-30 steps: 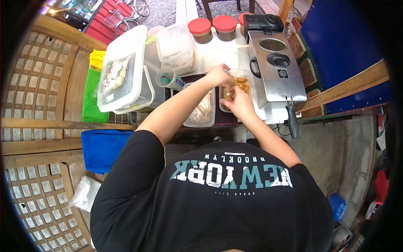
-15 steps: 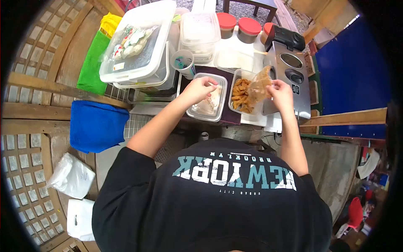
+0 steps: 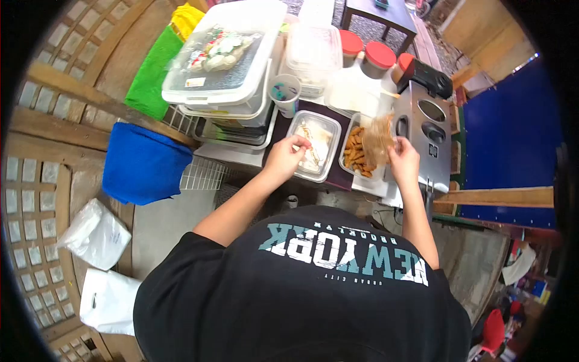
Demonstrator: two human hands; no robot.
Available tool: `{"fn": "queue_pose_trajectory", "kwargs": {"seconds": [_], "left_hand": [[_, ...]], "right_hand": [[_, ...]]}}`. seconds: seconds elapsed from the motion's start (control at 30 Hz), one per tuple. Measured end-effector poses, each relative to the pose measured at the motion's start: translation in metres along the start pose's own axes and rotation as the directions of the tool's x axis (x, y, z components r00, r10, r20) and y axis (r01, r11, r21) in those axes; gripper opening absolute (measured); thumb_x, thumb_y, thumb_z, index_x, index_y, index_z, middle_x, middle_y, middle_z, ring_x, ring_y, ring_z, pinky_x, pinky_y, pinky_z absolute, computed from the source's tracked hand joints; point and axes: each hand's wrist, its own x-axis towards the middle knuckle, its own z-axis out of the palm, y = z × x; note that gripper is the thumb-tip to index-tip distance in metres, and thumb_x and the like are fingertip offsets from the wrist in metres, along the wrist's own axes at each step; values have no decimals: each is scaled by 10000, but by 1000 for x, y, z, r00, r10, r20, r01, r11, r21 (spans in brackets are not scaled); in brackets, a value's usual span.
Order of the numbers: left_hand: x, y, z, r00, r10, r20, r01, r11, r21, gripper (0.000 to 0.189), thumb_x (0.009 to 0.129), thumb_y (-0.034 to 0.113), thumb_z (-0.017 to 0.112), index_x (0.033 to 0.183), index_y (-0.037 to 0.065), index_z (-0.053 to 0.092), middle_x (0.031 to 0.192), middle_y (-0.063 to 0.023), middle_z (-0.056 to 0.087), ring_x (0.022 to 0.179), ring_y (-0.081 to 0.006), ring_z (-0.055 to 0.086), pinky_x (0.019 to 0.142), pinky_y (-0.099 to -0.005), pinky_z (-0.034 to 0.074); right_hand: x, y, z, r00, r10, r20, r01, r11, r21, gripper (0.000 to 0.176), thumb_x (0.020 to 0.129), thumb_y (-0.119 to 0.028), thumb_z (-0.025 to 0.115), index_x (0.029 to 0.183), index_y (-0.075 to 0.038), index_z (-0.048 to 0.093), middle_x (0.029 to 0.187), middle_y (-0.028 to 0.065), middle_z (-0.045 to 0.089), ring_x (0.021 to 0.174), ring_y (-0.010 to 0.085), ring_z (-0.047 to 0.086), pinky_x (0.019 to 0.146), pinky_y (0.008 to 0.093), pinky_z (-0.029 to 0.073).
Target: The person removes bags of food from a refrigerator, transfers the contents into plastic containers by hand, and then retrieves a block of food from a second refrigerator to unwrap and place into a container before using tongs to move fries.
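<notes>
My right hand [image 3: 405, 163] grips the edge of a thin, clear brownish plastic bag [image 3: 378, 140]. The bag hangs over the right side of a clear plastic tub that holds golden-brown fried pieces [image 3: 356, 151]. My left hand [image 3: 286, 160] is closed, thumb and fingertips drawn together at the near left part of a second clear tub [image 3: 331, 158]. Whether anything small is between those fingertips is hidden. Inside this second tub lies something pale and flat, perhaps wrapped in clear plastic, with thin brownish marks.
A grey metal appliance [image 3: 439, 111] stands right of the tubs. Behind them are red-lidded jars [image 3: 380, 55] and stacked clear containers [image 3: 313, 51]. A plastic cup [image 3: 284, 93] and a large lidded bin [image 3: 211, 90] stand at left. A blue cloth [image 3: 145, 163] hangs further left.
The camera view has shifted, so the table things appear further right. My left hand has lowered toward the near left side of its tub. My right hand still holds the bag.
</notes>
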Motion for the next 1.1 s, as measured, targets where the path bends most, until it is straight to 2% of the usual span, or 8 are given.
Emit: {"fn": "queue_pose_trajectory", "kwargs": {"seconds": [0.17,0.27,0.4,0.5,0.6,0.8,0.93,1.1], "left_hand": [[-13,9,-1,999,-23,26,22,999,24,151,812,44,556,935,31,644,857,-56,661,659,-97,553,622,-266,450],[-13,-9,10,999,42,-15,-41,999,21,152,805,87,561,924,58,652,888,-114,667,710,-206,628,681,-312,488],[-20,4,9,999,-32,32,30,997,73,160,814,82,565,949,60,647,907,-91,672,658,-160,605,656,-291,479],[-24,6,10,998,-55,33,53,997,47,149,814,87,576,942,56,647,876,-81,668,617,-141,581,635,-276,472],[-27,12,12,999,-38,36,36,999,38,149,816,84,574,944,54,643,835,-75,657,607,-136,574,618,-280,467],[-26,8,10,994,-38,-99,54,986,161,127,816,111,590,920,50,630,799,-88,636,629,-158,562,600,-295,447],[-20,4,11,972,98,-211,-21,940,342,143,803,151,605,902,50,593,739,-86,581,625,-194,548,600,-323,440],[-19,9,7,977,106,-184,-43,948,316,202,773,176,636,935,67,584,790,-90,573,722,-251,559,665,-357,448]], "right_hand": [[-9,15,22,998,56,26,-59,993,104,261,779,-109,615,1014,1,579,762,154,631,732,244,632,681,344,477],[-10,34,31,993,18,-117,20,949,316,264,797,-100,589,1037,4,558,831,170,639,780,246,629,703,343,470],[-16,34,26,987,162,-18,-152,956,250,287,821,-78,537,1106,-43,515,937,206,620,843,318,611,744,374,453],[-27,23,23,993,79,-85,-72,994,85,278,830,-14,520,1107,-11,495,989,132,619,819,173,597,697,298,474],[-37,27,28,986,134,-96,-108,965,240,299,843,-58,518,1136,-31,462,958,219,612,859,312,613,753,370,459],[-52,29,38,988,102,-119,-43,906,420,276,857,-53,523,1124,-18,465,1006,211,606,849,308,624,720,356,478],[-62,11,36,997,-12,-79,26,984,179,247,844,-44,526,1089,-42,503,984,167,612,825,261,633,673,349,491],[-55,-7,52,907,-385,-168,395,918,27,198,733,18,579,905,-68,533,876,97,586,786,277,598,666,344,481]]}}
